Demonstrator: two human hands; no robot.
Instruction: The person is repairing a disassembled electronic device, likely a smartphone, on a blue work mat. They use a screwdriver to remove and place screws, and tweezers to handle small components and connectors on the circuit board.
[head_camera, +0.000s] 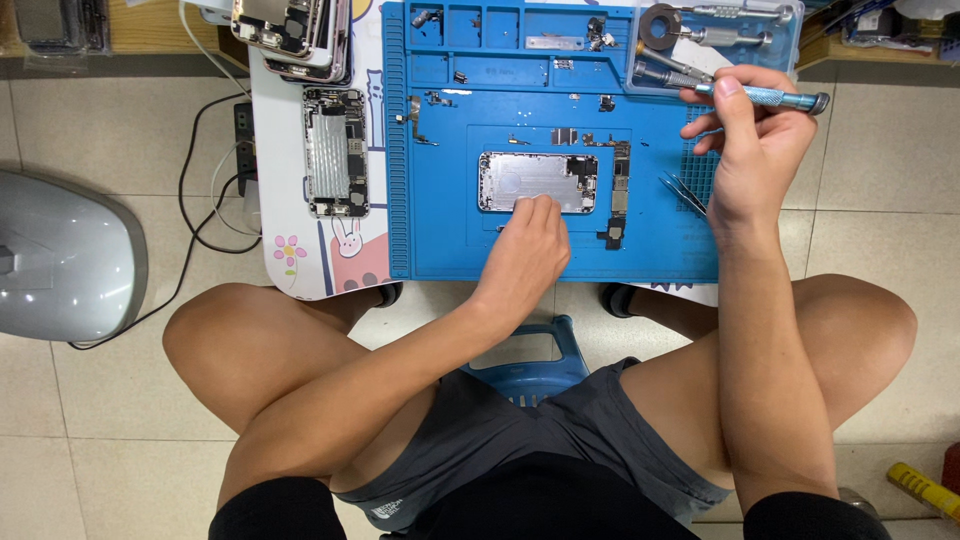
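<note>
left hand (528, 245) on phone housing (536, 182), right hand (752, 140) around screwdriver (765, 96)

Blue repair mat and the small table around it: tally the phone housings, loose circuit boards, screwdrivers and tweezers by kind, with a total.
Opened phone housings: 3 (one on the mat under the left hand, one beside it, at least one more in a stack at the top edge)
Loose circuit boards: 1
Screwdrivers: 1, in the right hand
Tweezers: 1
Total: 6
</note>
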